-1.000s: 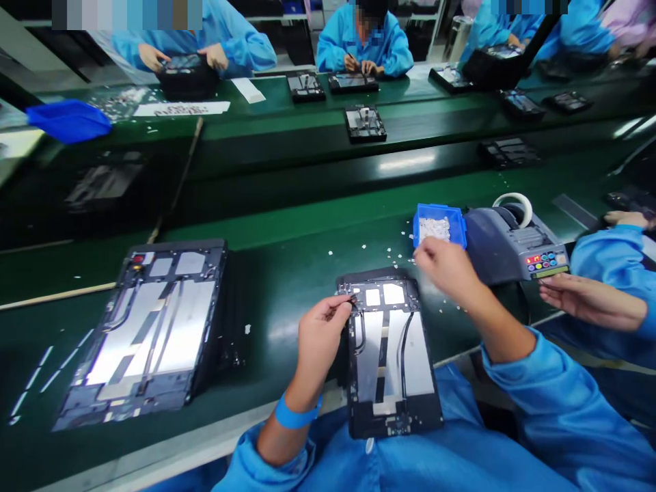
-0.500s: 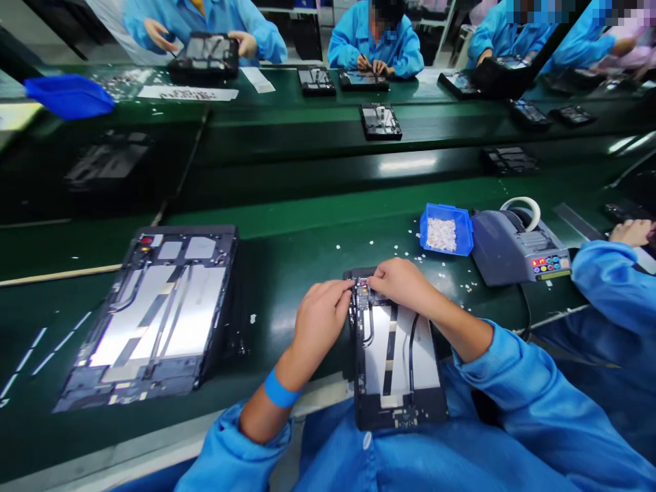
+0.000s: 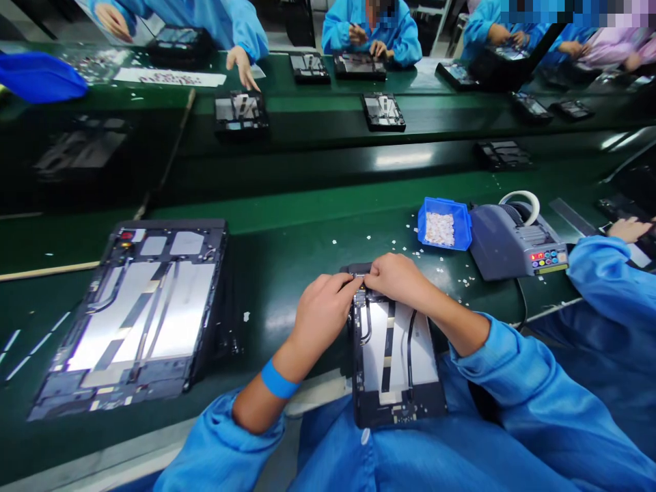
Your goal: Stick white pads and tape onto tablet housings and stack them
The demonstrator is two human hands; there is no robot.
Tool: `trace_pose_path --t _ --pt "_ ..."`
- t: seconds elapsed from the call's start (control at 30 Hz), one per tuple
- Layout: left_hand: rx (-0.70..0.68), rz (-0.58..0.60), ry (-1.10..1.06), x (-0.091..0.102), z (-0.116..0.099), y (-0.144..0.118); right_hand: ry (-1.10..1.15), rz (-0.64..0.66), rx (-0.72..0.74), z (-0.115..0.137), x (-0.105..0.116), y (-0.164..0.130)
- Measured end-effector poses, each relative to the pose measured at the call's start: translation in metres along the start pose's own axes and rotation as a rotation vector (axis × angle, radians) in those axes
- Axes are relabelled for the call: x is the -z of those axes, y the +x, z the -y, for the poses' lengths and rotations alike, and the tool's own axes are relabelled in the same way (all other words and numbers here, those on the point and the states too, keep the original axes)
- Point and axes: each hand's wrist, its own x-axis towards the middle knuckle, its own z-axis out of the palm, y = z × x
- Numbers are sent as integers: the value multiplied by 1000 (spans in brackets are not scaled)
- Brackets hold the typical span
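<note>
An opened tablet (image 3: 397, 348), its silver battery and black ribbon cables exposed, leans between the green bench edge and my lap. At its upper left corner my left hand (image 3: 324, 306) has its fingertips pressed together over the small parts there. My right hand (image 3: 397, 277) is pinched at the same corner, its fingertips almost touching the left ones. Whatever either hand grips is covered by the fingers. A blue band (image 3: 278, 379) circles my left wrist.
To the left lies a stack of opened tablets (image 3: 148, 307). A blue bin (image 3: 443, 224) of small white pieces stands beside a grey tape dispenser (image 3: 517, 239), with white scraps scattered nearby. Co-workers in blue sit across the conveyor (image 3: 318, 123) and at my right.
My fingertips have drawn closer together at the tablet's corner. Across the bench, a co-worker's hand has reached out to a tablet on the conveyor. The view has shifted slightly.
</note>
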Motion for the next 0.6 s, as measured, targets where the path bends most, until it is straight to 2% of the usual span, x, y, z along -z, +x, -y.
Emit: trace_pose_path --t 0.1,0.17,0.27,0.33,0.47,0.53,0.6 --pt "-19 91 169 6 -6 2 34 -47 79 -10 -5 -9" --pt "-38 160 259 11 -9 5 60 -112 219 -21 -12 -21" --pt "-53 234 264 16 -7 10 -25 -184 491 -36 -25 -39" --pt "-27 235 210 16 -1 13 -140 -193 588 -37 -32 -44" --pt "17 199 60 16 6 21 -278 -167 618 -29 -26 -41" --pt "73 165 -60 17 5 24 -211 -174 634 -35 -12 -43" --pt "195 120 -181 17 1 22 -66 -284 522 -55 1 -54"
